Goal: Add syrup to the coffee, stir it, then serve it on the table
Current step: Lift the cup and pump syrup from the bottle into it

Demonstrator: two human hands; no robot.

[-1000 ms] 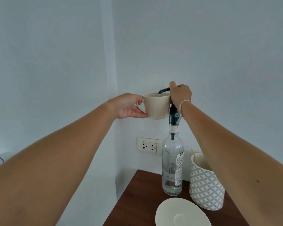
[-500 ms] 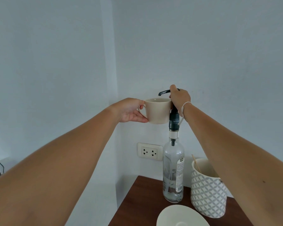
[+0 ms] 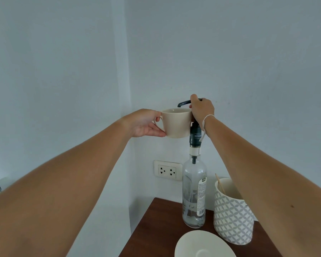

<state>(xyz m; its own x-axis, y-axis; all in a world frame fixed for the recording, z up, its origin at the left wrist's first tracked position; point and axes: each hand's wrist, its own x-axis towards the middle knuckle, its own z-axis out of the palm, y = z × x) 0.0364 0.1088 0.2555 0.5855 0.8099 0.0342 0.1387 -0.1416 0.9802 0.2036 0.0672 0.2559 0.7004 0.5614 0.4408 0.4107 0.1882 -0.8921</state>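
Observation:
A cream coffee cup is held up in the air by its handle in my left hand. Its rim sits just under the dark spout of the pump. That pump tops a tall clear glass syrup bottle, which stands on the dark wooden table and is nearly empty. My right hand rests closed on the pump head, hiding most of it. The cup's contents are hidden from this angle.
A white saucer lies at the table's near edge. To the right of the bottle stands a white and grey patterned pot with a wooden stick in it. A double wall socket is left of the bottle.
The pump head went down under my right hand half a second ago and has risen back up. The cup stays under the spout. The view has shifted slightly.

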